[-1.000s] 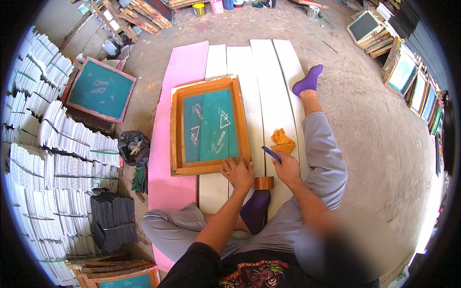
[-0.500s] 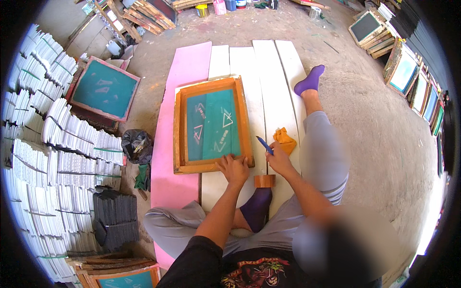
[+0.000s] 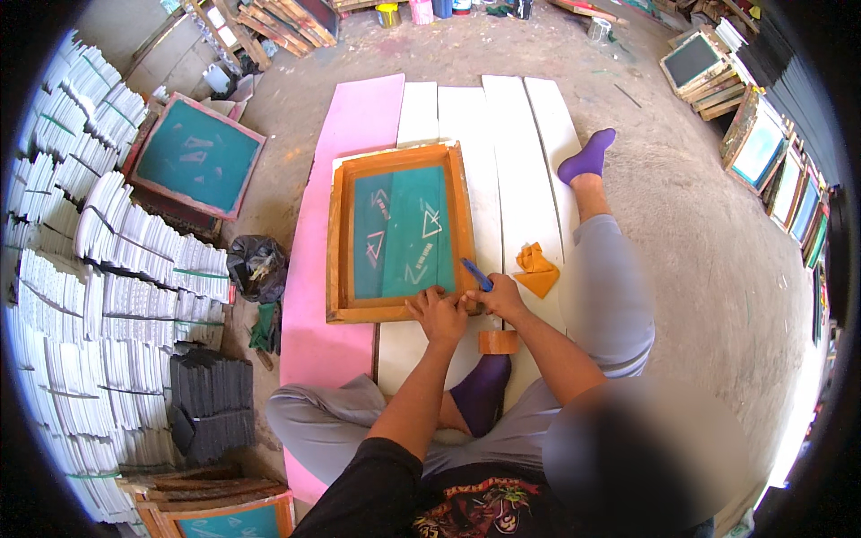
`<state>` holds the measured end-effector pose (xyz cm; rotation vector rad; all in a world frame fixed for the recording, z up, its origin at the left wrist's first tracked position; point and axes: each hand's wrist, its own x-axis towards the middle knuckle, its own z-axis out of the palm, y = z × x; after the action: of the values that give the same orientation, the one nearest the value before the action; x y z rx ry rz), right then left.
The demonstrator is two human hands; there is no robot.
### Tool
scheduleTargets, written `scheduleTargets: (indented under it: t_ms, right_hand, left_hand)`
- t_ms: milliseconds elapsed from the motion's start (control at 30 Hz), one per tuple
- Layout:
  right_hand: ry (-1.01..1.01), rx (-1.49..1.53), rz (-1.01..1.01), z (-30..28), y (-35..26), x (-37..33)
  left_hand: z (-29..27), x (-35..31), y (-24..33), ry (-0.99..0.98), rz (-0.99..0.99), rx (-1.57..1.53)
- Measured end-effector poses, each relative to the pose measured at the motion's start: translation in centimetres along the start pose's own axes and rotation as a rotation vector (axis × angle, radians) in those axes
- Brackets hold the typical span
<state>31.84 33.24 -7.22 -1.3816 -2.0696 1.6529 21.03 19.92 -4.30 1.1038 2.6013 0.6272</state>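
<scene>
A wooden screen-printing frame (image 3: pixel 336 242) with green mesh and pale triangle designs lies on the boards before me. My left hand (image 3: pixel 438 314) rests over its near bar, by the right corner, fingers bent onto the wood. My right hand (image 3: pixel 502 298) holds a slim blue tool, which looks like a utility knife (image 3: pixel 477 274), slanting over that corner. The two hands almost meet there. Just below stands a brown roll of tape (image 3: pixel 498 342), with a clear strip seeming to run up toward the frame. A crumpled orange cloth (image 3: pixel 538 271) lies right of my right hand.
Pink and white boards (image 3: pixel 359 117) form the low surface. Stacked white bundles (image 3: pixel 134 242) line the left, near a black plastic bag (image 3: pixel 257 267) and another green screen (image 3: pixel 197 157). More screens (image 3: pixel 758 139) lean at the right. My feet in purple socks (image 3: pixel 587 157) rest on the boards.
My right hand has moved left and slightly down, bringing the blue tool from beside the cloth to the frame's near right corner. My left hand stays on the frame.
</scene>
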Motion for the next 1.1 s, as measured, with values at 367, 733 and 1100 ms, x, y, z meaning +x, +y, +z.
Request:
scheduleTargets:
  t_ms: [367,733,1100]
  right_hand:
    - [0.06,0.134,0.045,-0.5,-0.6,-1.6]
    - [0.219,0.111,0.124,0.8,-3.3,0.6]
    - [0.057,-0.124,0.073,-4.3,-7.2,7.4]
  left_hand:
    - [-3.4,3.7,-12.5,0.225,0.034,0.259]
    - [-11.7,8.0,-23.7,0.017,-0.356,-0.224]
    - [-7.8,3.7,-24.3,0.081,-0.387,-0.612]
